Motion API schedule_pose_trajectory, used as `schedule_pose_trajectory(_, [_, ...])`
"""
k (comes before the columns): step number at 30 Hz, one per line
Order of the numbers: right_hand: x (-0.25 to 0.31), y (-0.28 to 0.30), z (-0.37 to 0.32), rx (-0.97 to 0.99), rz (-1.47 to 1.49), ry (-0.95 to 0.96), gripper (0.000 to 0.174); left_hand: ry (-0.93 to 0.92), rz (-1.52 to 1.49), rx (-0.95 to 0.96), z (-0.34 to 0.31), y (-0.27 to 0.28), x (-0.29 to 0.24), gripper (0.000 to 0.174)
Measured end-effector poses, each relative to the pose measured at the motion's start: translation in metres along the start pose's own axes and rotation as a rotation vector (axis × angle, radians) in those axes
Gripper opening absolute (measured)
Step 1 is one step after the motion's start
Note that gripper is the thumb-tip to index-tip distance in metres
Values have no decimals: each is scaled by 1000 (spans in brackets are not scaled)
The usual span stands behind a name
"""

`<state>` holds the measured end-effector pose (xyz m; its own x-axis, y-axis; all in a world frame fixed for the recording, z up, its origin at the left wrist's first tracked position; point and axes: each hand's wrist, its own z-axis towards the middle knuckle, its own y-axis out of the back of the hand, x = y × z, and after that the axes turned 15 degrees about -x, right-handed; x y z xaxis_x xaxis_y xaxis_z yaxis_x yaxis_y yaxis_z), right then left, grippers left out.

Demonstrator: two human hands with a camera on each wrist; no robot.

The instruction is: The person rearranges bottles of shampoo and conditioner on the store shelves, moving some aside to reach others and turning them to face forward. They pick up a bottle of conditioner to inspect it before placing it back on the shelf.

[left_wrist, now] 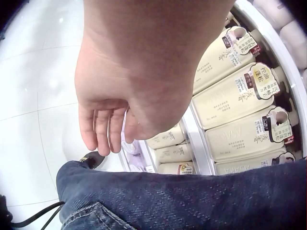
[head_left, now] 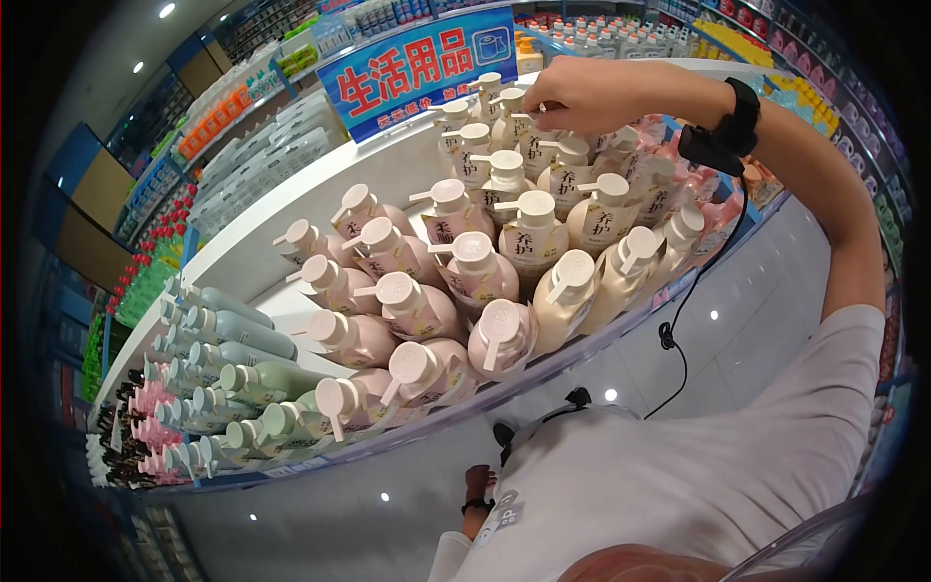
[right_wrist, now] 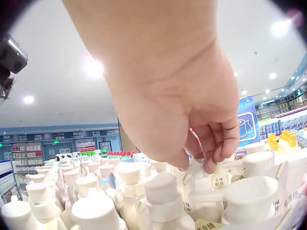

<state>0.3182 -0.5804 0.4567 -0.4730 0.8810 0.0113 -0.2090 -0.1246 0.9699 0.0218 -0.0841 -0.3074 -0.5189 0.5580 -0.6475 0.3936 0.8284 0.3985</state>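
My right hand (head_left: 572, 94) reaches over the back of a display stand, among cream pump bottles (head_left: 534, 231) with white pump tops. In the right wrist view, the thumb and curled fingers of that hand (right_wrist: 192, 110) pinch the top of a pump bottle (right_wrist: 195, 168). A thin red-edged card (right_wrist: 197, 142) shows between the fingers; the bottle's lower part is hidden by its neighbours. My left hand (left_wrist: 115, 108) hangs loosely beside the jeans (left_wrist: 172, 196), holding nothing. Cream packs (left_wrist: 240, 93) with label tags stand on a lower shelf near it.
Pink pump bottles (head_left: 419, 306) crowd the stand's middle, with green bottles (head_left: 267, 383) and blue bottles (head_left: 233, 330) to the left. A blue sign (head_left: 420, 73) rises from the white back wall (head_left: 262, 228). A black cable (head_left: 687, 320) hangs from the right wrist.
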Motion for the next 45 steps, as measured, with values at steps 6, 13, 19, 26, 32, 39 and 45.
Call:
schedule_pose_trajectory(6, [-15,9,20,-80,-38,-164,25,-63,-15,-5,8,4,16,28])
schedule_pose_trajectory(13, [-34,-13,36,12,-33,-83,34,18,-86,-31,5,-4,11,28])
schedule_pose_trajectory(19, [-48,-33,47,-23,1,-50,33,98,-93,-46,-9,-6,-3,30])
schedule_pose_trajectory(26, [-36,-26,46,-29,-43,-7,30,-15,-94,-33,0,0,20,31])
schedule_pose_trajectory(32, [-39,-28,46,-77,-30,-6,29,41,-123,-59,0,8,17,29])
schedule_pose_trajectory(39, [-42,-32,45,-114,-24,-19,27,99,-112,-76,-4,6,8,28])
schedule_pose_trajectory(45, [-48,-27,53,-120,-95,-94,29,120,-129,-71,-5,1,6,29])
